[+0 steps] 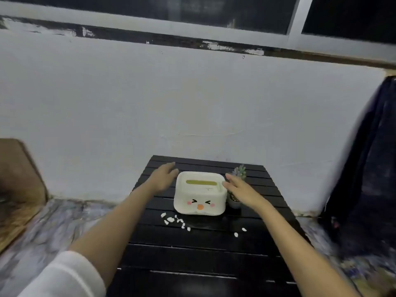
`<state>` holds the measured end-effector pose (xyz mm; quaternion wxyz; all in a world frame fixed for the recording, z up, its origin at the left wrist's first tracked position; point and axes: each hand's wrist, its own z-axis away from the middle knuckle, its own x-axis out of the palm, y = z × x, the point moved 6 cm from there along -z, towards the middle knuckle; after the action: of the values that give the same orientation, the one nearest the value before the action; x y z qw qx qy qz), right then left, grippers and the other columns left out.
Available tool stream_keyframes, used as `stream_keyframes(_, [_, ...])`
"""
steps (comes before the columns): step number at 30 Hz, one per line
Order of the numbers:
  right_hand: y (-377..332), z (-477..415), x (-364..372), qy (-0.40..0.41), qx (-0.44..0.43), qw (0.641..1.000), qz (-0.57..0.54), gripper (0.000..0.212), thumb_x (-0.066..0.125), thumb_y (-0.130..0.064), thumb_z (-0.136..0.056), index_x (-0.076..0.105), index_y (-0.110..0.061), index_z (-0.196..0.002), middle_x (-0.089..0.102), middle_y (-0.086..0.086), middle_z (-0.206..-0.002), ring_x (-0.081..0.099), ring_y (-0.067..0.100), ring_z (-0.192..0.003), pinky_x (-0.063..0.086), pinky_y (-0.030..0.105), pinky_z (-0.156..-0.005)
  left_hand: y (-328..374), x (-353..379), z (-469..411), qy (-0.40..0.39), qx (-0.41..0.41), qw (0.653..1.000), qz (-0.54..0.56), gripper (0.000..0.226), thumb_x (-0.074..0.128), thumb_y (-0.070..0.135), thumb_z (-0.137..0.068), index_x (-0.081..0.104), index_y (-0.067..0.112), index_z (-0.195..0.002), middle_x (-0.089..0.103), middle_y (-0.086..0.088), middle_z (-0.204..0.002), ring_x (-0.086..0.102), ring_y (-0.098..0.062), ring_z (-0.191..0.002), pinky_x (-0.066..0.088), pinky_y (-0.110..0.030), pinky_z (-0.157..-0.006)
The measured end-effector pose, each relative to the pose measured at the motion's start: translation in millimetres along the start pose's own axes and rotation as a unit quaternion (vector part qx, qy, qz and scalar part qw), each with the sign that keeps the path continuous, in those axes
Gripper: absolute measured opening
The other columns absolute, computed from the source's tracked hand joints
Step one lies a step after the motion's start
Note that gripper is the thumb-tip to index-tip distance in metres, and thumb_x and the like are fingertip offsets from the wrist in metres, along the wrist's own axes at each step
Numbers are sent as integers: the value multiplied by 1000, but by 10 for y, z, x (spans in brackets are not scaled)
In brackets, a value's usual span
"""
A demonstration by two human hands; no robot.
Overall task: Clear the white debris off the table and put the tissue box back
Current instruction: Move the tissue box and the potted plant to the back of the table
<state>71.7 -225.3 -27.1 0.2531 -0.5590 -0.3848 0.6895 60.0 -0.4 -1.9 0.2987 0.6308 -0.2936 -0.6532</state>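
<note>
A cream tissue box (200, 197) with a cartoon face and a green slot on top stands upright in the middle of a black slatted table (192, 254). Several white debris bits (173, 220) lie on the table just in front of the box, and two more white bits (239, 232) lie to the front right. My left hand (164, 176) hovers open just left of the box's top. On the other side, my right hand (239, 187) is open, with its fingertips at the box's top right edge.
A small potted succulent (235, 189) stands right beside the box, partly behind my right hand. A white wall rises directly behind the table. A dark cloth (368, 168) hangs at the right, and a brown board (19, 179) leans at the left.
</note>
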Motion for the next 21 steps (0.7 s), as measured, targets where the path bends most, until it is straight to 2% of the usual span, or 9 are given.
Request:
stream_keyframes(2, [108, 5, 91, 7, 4, 1000, 7, 47, 42, -32, -95, 33, -17, -139, 35, -6, -144, 34, 13, -132, 32, 31, -108, -149, 125, 25, -1, -23, 1000, 9, 49, 32, 25, -94, 25, 7, -138, 25, -11, -151, 23, -25, -139, 19, -33, -112])
stream_keyframes(3, [199, -3, 147, 12, 7, 1000, 6, 44, 41, -30, -95, 37, -17, -137, 40, -4, -142, 39, 11, -126, 40, 23, -99, -253, 221, 28, -6, -35, 999, 15, 49, 32, 25, -94, 25, 7, -138, 24, -12, -151, 22, -25, -139, 18, -34, -113])
stream_keyframes(5, [287, 9, 229, 26, 5, 1000, -9, 36, 40, -24, -96, 43, -17, -131, 49, -2, -133, 45, 8, -113, 41, 10, -77, -441, 405, 41, -24, -57, 997, 35, 48, 30, 25, -94, 24, 6, -138, 23, -12, -152, 21, -25, -140, 17, -35, -114])
stream_keyframes(7, [369, -7, 257, 43, 34, 998, -32, 41, 40, -28, -96, 38, -15, -135, 45, 0, -137, 44, 11, -118, 43, 21, -86, -587, 517, 8, -30, -79, 995, 59, 48, 29, 25, -95, 24, 6, -138, 23, -11, -152, 20, -24, -140, 16, -35, -115])
stream_keyframes(8, [406, -15, 277, 49, 48, 997, -40, 48, 39, -33, -96, 31, -14, -140, 38, 2, -145, 39, 16, -128, 39, 30, -100, -599, 544, 14, -31, -83, 993, 77, 48, 28, 26, -94, 25, 7, -138, 24, -10, -151, 21, -24, -140, 16, -36, -115])
stream_keyframes(10, [495, -30, 321, 48, 77, 994, -66, 56, 36, -36, -96, 19, -13, -144, 25, 3, -153, 25, 21, -139, 24, 36, -111, -645, 625, -14, -37, -79, 989, 119, 46, 29, 28, -93, 33, 14, -136, 33, -6, -148, 29, -22, -136, 23, -36, -113])
stream_keyframes(14, [470, -45, 354, 52, 65, 986, -141, 45, 29, -28, -99, 25, -16, -142, 33, 3, -146, 27, 19, -137, 22, 32, -110, -622, 714, -25, -35, -62, 983, 169, 41, 29, 29, -92, 41, 19, -131, 47, -3, -137, 41, -20, -125, 31, -36, -104])
stream_keyframes(17, [489, -78, 386, 60, 54, 983, -162, 43, 27, -33, -99, 29, -24, -141, 37, -1, -145, 30, 15, -135, 23, 31, -109, -615, 741, -17, -18, -48, 980, 192, 38, 30, 25, -93, 42, 18, -127, 51, 1, -125, 44, -16, -114, 33, -30, -96])
stream_keyframes(21, [479, -118, 402, 65, 52, 982, -171, 39, 26, -33, -99, 39, -25, -135, 46, -4, -129, 39, 7, -117, 29, 25, -100, -628, 726, -36, 1, -38, 977, 209, 37, 30, 22, -92, 45, 19, -126, 52, 0, -121, 44, -15, -111, 32, -29, -93])
